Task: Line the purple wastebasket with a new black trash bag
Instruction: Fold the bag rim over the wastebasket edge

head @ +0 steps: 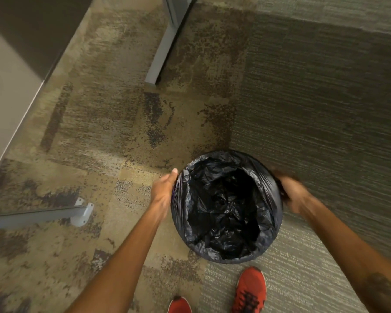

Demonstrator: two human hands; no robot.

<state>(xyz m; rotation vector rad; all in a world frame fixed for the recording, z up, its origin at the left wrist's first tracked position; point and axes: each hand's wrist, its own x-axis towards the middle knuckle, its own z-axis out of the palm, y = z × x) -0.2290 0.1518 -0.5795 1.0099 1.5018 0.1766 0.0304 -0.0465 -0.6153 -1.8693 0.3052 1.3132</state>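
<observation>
We look straight down on a round wastebasket (173,195) standing on the patterned carpet floor (99,132), just ahead of our two red lace-up shoes (250,290). A crinkled black plastic trash bag (226,206) fills the basket, its mouth folded out and down over the whole rim, so that only a thin purple sliver of the wall shows at the left edge beside our wrist. The bag's inside sags in loose, glossy folds toward the bottom.

Our left hand (164,188) lies flat against the left outside of the bag-covered rim, fingers extended and pressed to the plastic rather than curled around it; it pinches nothing that we can see. Our right hand (290,192) is at the right side of the rim, touching the bag's turned-down edge, but it is smeared with motion blur and we cannot tell whether its fingers clasp the plastic or merely brush it.

Grey metal desk legs (165,41) stand on the carpet well beyond the basket and at the left.
</observation>
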